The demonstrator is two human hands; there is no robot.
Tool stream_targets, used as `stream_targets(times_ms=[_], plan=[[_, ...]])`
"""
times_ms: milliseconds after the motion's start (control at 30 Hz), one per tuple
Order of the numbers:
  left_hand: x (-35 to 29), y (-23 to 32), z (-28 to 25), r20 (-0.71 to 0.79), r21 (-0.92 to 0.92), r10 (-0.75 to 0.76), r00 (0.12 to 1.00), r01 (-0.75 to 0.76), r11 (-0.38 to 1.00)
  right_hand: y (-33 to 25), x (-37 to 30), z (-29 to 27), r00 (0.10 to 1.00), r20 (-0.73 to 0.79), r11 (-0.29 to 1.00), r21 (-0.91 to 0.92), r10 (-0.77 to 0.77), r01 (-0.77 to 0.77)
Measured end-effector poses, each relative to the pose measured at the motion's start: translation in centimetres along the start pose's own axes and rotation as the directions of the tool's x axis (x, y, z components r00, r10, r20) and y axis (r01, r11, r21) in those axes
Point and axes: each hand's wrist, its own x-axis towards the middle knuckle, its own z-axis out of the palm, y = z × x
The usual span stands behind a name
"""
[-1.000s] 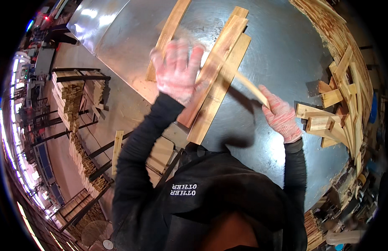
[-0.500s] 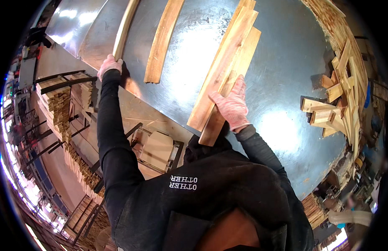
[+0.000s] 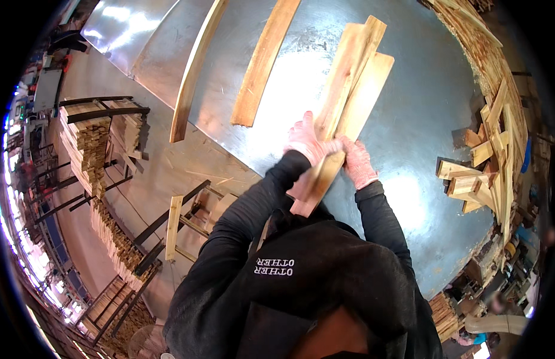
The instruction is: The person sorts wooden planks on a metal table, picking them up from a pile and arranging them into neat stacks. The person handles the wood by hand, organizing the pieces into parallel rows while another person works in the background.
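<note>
Several wooden boards (image 3: 364,99) lie together in a slanting bundle on the shiny metal table, their near ends close to my chest. My left hand (image 3: 310,142), in a pinkish glove, is closed on the left side of the bundle, its thumb reaching across. On the right edge my right hand (image 3: 357,161), gloved alike, grips the same boards. The two hands nearly meet. To the left, a wooden board (image 3: 268,57) lies apart on the table. Farther left, a narrow board (image 3: 197,69) sticks out past the table's edge, with no hand on it.
The metal table (image 3: 421,119) spreads out ahead and to the right. A jumbled heap of offcuts (image 3: 484,167) sits along its right side. On the left floor stand long stacks of boards (image 3: 89,149) on black frames. A short light board (image 3: 174,227) leans by a black frame (image 3: 197,200).
My left hand has let go of the narrow left board and moved right onto the bundle. My right hand stays at the bundle's right edge. A short light board now shows by the black frame.
</note>
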Motion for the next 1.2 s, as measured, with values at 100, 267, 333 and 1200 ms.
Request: stream_targets(times_ms=[100,267,333,1200], plan=[[4.0,-4.7,2.1,0.080,-0.291,0.113,0.990,-0.085,0.953,5.4,4.3,-3.7,0.963,0.133,0.972,0.008,-0.233,0.234],[2.9,-4.6,-0.4,0.148,-0.287,0.134,0.980,-0.088,0.954,-3.2,-0.8,-0.9,0.911,-0.326,0.916,-0.385,-0.251,0.114],[2.6,-3.9,-1.5,0.089,0.021,0.102,0.991,-0.104,0.994,-6.3,0.0,-1.9,0.914,-0.333,0.854,-0.520,-0.234,0.029],[-6.5,0.9,4.1,-0.393,0.756,0.610,0.688,-0.135,0.640,-30.7,3.3,-42.3,0.367,0.168,-0.295,-0.899,-0.915,-0.324]])
